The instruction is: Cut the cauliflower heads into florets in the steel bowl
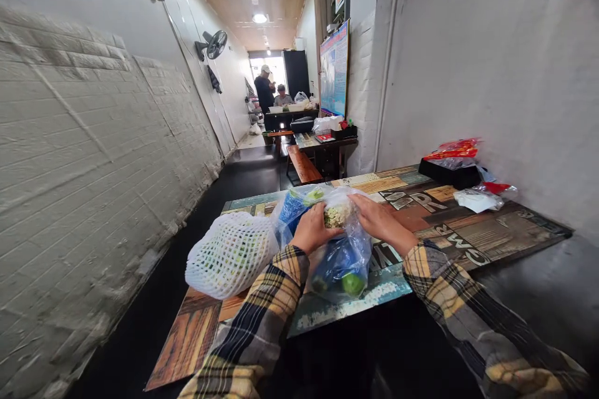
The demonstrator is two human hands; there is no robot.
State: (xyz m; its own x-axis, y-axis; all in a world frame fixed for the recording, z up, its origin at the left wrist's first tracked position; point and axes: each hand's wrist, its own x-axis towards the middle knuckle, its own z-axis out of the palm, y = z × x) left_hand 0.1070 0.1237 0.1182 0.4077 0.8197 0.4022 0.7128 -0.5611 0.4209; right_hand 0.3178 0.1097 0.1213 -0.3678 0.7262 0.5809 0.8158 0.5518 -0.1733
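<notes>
Both my hands work at a clear plastic bag point(344, 259) lying on the patterned table point(449, 224). My left hand point(312, 232) is closed on the bag's left side. My right hand point(379, 219) grips its top from the right. Between them the bag shows a pale lumpy bundle point(336, 215), and lower down a blue wrapper and a green round fruit point(352, 283). A blue bag point(292, 209) sits just behind my left hand. A white foam net sleeve point(231, 254) with greenish things inside lies to the left of my left wrist.
A black tray point(452, 173) with red packets stands at the table's far right by the wall, white crumpled plastic point(477, 199) beside it. A brick wall runs along the left. Down the aisle are a bench point(303, 164), another table and two people at the far end.
</notes>
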